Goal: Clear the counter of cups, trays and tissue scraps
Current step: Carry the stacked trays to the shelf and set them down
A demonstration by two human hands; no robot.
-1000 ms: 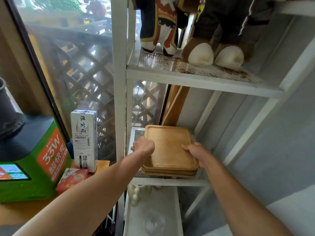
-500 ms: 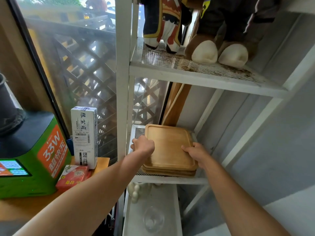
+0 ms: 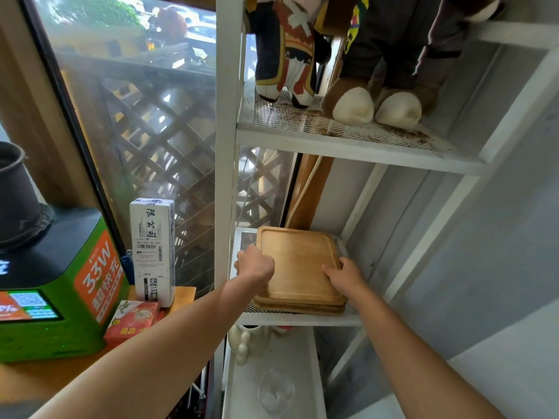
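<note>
A stack of square wooden trays [image 3: 298, 267] lies on the middle mesh shelf [image 3: 302, 318] of a white metal rack. My left hand [image 3: 255, 264] grips the left edge of the top tray, fingers curled round it. My right hand [image 3: 344, 275] holds the right edge, thumb on the tray's top face. Both forearms reach in from below. The trays under the top one show only as edges at the front.
Plush toys [image 3: 348, 107] stand on the upper shelf. On the lower shelf are a clear glass [image 3: 276, 390] and white figurines [image 3: 242, 343]. Left of the rack, a wooden counter [image 3: 36, 379] carries a green charging box [image 3: 57, 285], a white carton [image 3: 152, 251] and a red packet [image 3: 134, 320]. A window with lattice is behind.
Both hands stay on the top tray's edges; the tray stack has shifted only slightly on the shelf. The view has tilted a little.
</note>
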